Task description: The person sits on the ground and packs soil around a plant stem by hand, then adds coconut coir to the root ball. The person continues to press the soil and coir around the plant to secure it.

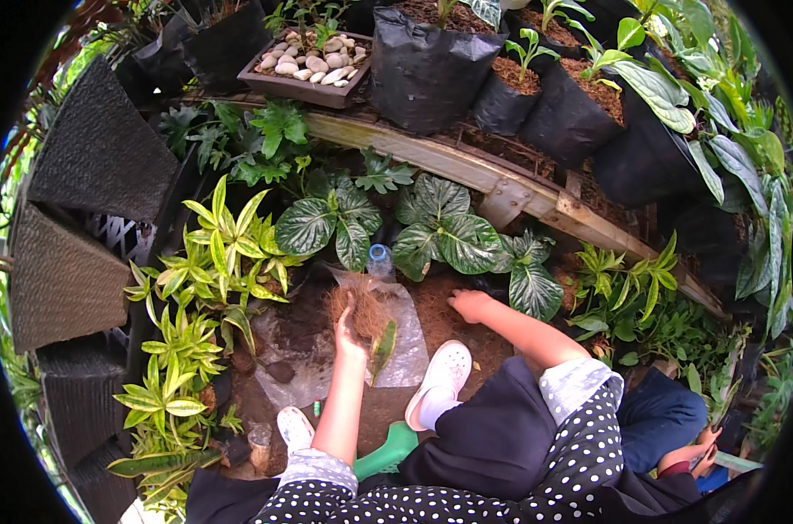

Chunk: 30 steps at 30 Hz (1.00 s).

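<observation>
My left hand is at a loose clump of brown coconut fibre, its palm against the near left side of the clump; how firmly it grips cannot be seen. A yellow-edged green leaf stands just right of that wrist. Under the fibre lies a clear plastic sheet on brown soil, with dark soil on its left part. To the right, my right hand reaches to a heap of reddish-brown fibrous material, fingertips at its edge. A clear plastic bottle with a blue rim stands behind the fibre clump.
Broad-leaved plants grow behind the work spot, below a metal-edged shelf with black grow bags and a pebble-filled planter. Yellow-green plants line the left. A green plastic stool is beneath me. Another person's hands are at right.
</observation>
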Tool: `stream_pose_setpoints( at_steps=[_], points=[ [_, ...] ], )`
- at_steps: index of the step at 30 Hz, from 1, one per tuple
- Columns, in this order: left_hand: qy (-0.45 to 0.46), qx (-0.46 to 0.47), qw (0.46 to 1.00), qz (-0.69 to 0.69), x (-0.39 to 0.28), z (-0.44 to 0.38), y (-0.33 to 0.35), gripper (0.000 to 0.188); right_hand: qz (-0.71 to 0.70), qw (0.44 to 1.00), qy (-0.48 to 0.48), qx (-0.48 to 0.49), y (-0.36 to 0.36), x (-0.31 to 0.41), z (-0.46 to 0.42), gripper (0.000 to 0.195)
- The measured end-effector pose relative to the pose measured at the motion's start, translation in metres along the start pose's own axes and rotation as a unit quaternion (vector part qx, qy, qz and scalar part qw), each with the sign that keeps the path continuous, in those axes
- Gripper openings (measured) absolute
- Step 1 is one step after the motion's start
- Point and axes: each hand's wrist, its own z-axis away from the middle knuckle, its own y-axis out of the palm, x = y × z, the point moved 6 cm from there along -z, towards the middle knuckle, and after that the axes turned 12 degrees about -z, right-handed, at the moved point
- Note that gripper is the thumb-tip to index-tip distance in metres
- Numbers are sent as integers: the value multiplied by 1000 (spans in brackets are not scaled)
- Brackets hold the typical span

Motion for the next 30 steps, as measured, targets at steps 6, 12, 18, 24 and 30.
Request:
stream_pose_setpoints(
  at_steps=[6,12,18,24,30],
  points=[
    [59,17,998,-5,-11,-2,-19,37,-156,987,28,-36,-86,44,30,56],
    [82,30,987,-132,-13,43,26,37,-287,954,-54,-63,-133,79,59,56],
    [-47,218,971,-84,-12,85,68,48,-324,903,-178,-219,-170,122,94,74],
    [38,252,957,-138,-24,97,80,41,-253,928,-135,-238,-200,158,119,46],
    [94,223,953,-184,-40,134,88,39,-336,903,-167,-210,-219,170,142,39]
  ],
)
